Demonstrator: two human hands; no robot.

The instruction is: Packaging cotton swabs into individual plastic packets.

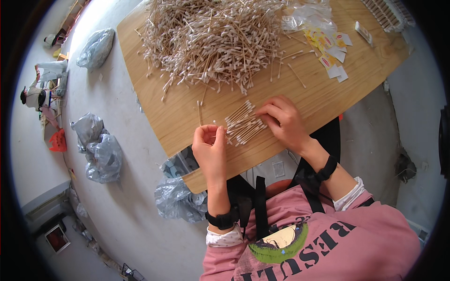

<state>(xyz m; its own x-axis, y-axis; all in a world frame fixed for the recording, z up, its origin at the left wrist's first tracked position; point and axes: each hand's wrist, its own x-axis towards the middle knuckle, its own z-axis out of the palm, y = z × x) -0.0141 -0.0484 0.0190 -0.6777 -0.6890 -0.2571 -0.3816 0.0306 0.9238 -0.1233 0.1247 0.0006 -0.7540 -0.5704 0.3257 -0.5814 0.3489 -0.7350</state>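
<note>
A small row of wooden cotton swabs (244, 122) lies side by side on the table between my hands, white tips at both ends. My left hand (209, 149) is closed in a pinch at the row's left side, and a white swab tip shows just above its fingers. At the right ends of the row, the bent fingers of my right hand (285, 121) press together on swab tips; the exact grip is partly hidden. Beyond both hands rises a large loose heap of cotton swabs (211, 44). One stray swab (199, 114) lies just past my left hand.
The wooden table (168, 129) also carries a clear plastic bag (311, 16), yellow-and-white paper labels (330, 49) and a small white box (363, 33). Bundled swabs (382, 14) stand at the far right. Grey plastic bags (101, 150) sit on the floor at left.
</note>
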